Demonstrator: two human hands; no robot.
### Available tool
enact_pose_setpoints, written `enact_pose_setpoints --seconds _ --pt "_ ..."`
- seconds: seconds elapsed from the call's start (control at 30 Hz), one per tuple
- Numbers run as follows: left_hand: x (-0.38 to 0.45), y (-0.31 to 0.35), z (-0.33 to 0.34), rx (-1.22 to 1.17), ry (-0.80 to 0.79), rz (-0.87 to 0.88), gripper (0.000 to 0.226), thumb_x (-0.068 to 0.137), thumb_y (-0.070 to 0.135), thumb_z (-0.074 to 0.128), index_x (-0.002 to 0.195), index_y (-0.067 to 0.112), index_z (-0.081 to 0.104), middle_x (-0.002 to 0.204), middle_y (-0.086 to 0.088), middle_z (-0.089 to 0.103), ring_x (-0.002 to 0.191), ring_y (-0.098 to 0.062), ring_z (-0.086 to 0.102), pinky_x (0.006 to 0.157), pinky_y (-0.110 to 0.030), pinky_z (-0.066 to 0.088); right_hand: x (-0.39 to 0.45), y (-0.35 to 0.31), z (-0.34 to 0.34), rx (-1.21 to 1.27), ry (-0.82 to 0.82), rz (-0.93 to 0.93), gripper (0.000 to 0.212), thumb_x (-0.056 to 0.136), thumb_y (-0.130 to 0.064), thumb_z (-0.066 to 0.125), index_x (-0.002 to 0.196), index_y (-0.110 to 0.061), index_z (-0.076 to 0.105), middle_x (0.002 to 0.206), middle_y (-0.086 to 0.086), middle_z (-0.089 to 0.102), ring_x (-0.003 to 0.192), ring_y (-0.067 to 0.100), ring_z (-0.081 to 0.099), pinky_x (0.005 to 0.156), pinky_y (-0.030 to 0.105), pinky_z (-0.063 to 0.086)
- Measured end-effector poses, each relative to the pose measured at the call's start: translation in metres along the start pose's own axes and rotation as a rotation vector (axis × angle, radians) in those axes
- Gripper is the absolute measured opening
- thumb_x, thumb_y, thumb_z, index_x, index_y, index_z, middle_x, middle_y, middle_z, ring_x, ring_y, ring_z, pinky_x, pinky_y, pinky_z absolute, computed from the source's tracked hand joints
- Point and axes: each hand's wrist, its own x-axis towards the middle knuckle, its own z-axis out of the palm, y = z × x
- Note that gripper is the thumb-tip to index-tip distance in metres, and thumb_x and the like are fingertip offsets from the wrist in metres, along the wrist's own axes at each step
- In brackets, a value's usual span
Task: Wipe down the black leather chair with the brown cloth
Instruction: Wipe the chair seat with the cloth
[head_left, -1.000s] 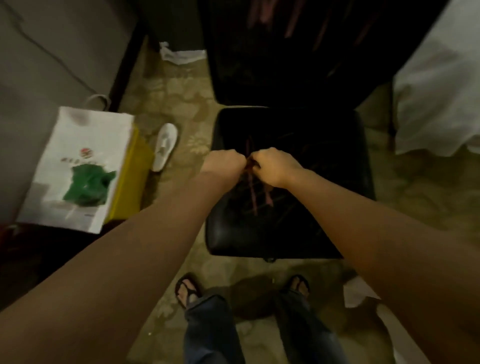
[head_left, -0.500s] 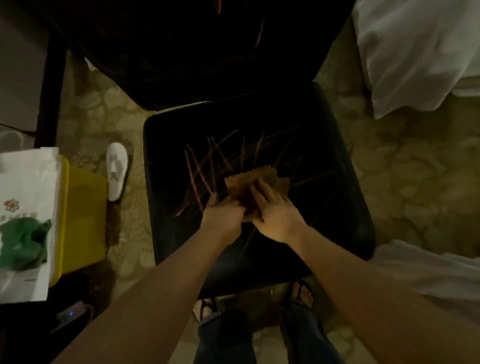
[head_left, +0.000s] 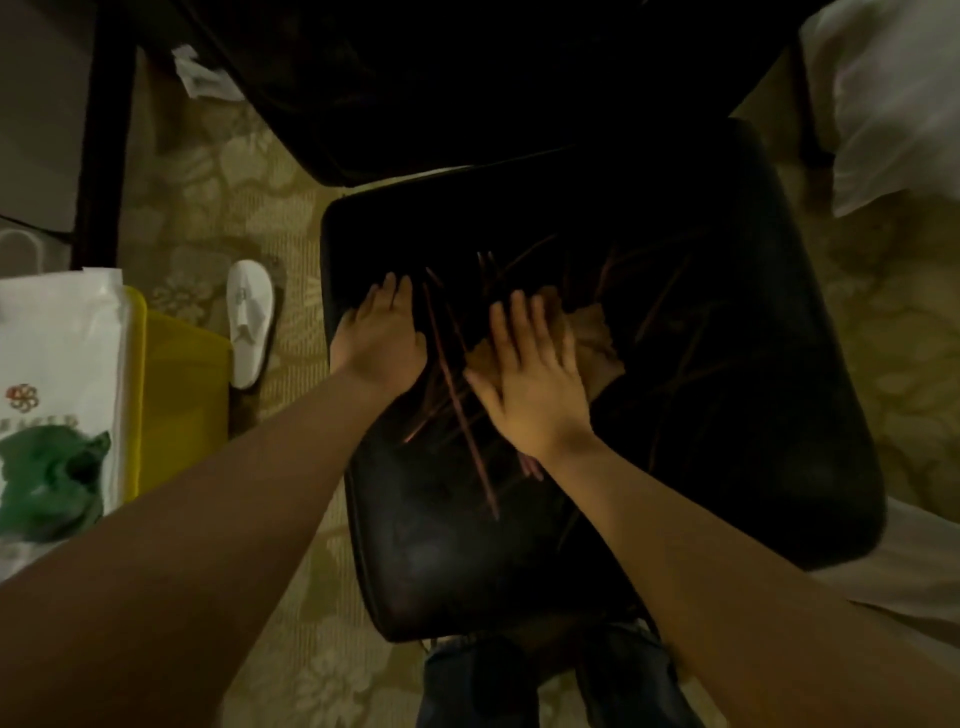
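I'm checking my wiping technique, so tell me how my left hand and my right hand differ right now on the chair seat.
The right hand lies flat on the brown cloth, pressing it onto the seat, while the left hand rests on bare black leather with no cloth under it. The left hand sits near the left edge of the chair seat; the right hand is nearer the middle. Both are open, palms down, fingers pointing toward the backrest.
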Motion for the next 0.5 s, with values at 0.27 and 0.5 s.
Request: enact_pose_setpoints --seconds 0.27,0.5 --pt "-0.001 -0.002 0.001 0.016 -0.054 -0.022 0.067 0.096 0.029 0.033 0.147 0.009 -0.004 0.157 -0.009 -0.004 0.145 -0.022 0.0 0.116 -0.042 0.011 -0.051 0.025 0.007 -0.211 -0.062 -0.449 0.059 0.091 -0.059 0.03 0.145 -0.037 0.024 0.154 0.002 0.024 0.142 0.029 0.016 0.106 0.067 0.01" --pt "0.009 -0.012 -0.002 0.05 -0.052 0.002 0.06 0.097 0.029 0.026 0.148 0.01 0.0 0.157 -0.007 -0.001 0.144 -0.018 0.004 0.116 -0.039 0.007 -0.04 0.074 -0.023 -0.18 -0.052 0.161 0.065 0.086 -0.07 0.012 0.146 -0.045 0.004 0.158 0.009 0.0 0.142 0.038 -0.004 0.104 0.072 0.003"
